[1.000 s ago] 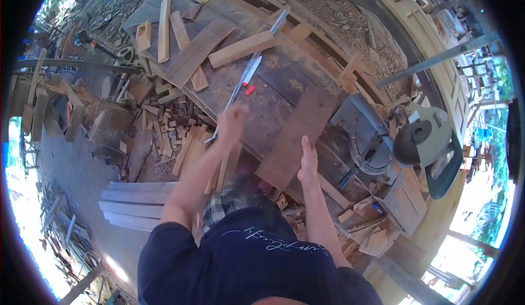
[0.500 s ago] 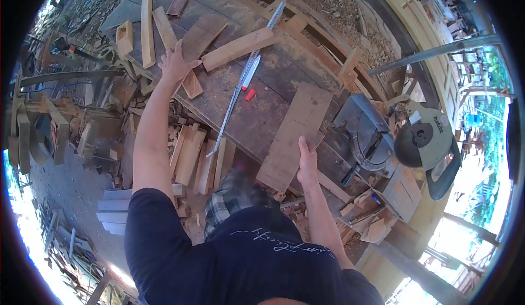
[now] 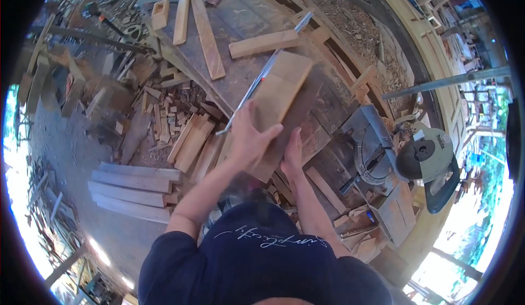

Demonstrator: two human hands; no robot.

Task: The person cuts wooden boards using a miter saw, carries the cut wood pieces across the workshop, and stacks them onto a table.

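Your left hand (image 3: pixel 243 138) lay in the center of the frame, its grip closed across the near part of the upper board (image 3: pixel 284 80), with the thumb over the face and the fingers toward the left edge. This board slanted from the lower center toward the upper right, above the desk (image 3: pixel 240 20). A darker board (image 3: pixel 306 105) showed along its right side. Your right hand (image 3: pixel 292 150) was just right of the boards' near ends, its grip open and the fingers extended; it appeared to touch the darker board's edge, though blur made the contact uncertain.

A long metal rule (image 3: pixel 252 90) ran diagonally to the left of the upper board and passed partly behind it; a small red object (image 3: pixel 263 79) showed beside the rule. One wooden bar (image 3: pixel 265 43) lay across the rule beyond the upper board. Toward the upper left, a long strip (image 3: pixel 208 37), a second strip (image 3: pixel 183 12) and a hollowed block (image 3: pixel 160 14) rested on the desk. The miter saw (image 3: pixel 424 149) stood at the right of the frame. Offcuts (image 3: pixel 164 108) were heaped left of the desk, and pale planks (image 3: pixel 131 187) lay at the lower left.
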